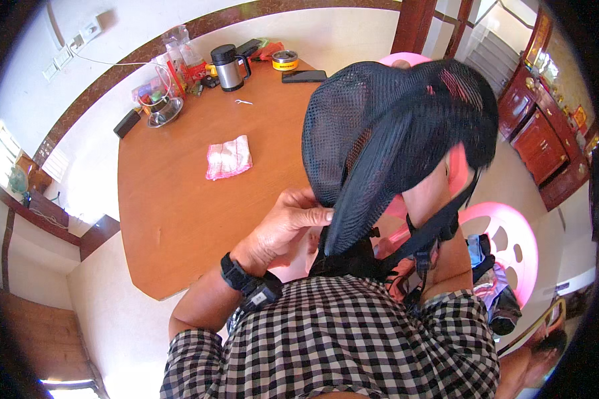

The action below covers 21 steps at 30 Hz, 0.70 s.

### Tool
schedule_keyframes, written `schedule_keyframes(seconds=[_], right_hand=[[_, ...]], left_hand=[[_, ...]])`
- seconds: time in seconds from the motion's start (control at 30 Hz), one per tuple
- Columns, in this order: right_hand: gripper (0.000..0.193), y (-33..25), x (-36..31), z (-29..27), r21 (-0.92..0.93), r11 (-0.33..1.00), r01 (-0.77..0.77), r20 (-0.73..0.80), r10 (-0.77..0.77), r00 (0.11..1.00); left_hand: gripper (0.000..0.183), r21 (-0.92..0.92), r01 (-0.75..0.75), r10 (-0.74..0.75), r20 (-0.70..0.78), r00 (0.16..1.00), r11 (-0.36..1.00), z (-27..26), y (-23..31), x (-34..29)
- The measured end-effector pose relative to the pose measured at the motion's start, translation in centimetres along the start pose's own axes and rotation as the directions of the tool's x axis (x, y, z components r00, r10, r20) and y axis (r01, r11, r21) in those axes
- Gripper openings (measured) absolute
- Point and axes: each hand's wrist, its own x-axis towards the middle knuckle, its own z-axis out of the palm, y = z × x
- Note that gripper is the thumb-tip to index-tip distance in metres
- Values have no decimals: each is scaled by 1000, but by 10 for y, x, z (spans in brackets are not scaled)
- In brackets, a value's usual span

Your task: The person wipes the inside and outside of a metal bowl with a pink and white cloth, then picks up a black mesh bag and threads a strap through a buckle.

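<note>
A black mesh bag (pixel 393 133) with straps is held up in front of me, over the right side of the brown table (pixel 173 226). My left hand (pixel 283 223) pinches its lower edge, thumb on the near face and fingers behind. My right forearm runs up behind a black strap (pixel 422 239) to the bag's right side. Most of my right hand is hidden there, so its fingers do not show. A folded pink-and-white cloth (pixel 229 157) lies on the table, left of the bag.
Along the table's far side stand a steel mug (pixel 229 70), a yellow tin (pixel 285 61), a black phone (pixel 304 76) and a metal bowl (pixel 164 112). Clothes (pixel 492 286) lie on a pink plastic chair (pixel 512 239) at my right. Part of another person (pixel 526 362) shows at lower right.
</note>
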Motion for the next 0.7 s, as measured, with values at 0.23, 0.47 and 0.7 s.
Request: schedule_keyframes(seconds=[0.23,0.47,0.7], right_hand=[[48,60,5,-25,336,894,-298,41,303,952],[54,68,-38,-23,-287,707,-646,384,703,599],[57,61,-51,-56,-251,587,-770,336,798,500]], left_hand=[[30,-54,-415,407,-113,906,908,0,49,-13],[35,6,-542,522,-278,806,840,-43,79,-37],[40,143,-711,721,-240,650,688,-64,110,-66]])
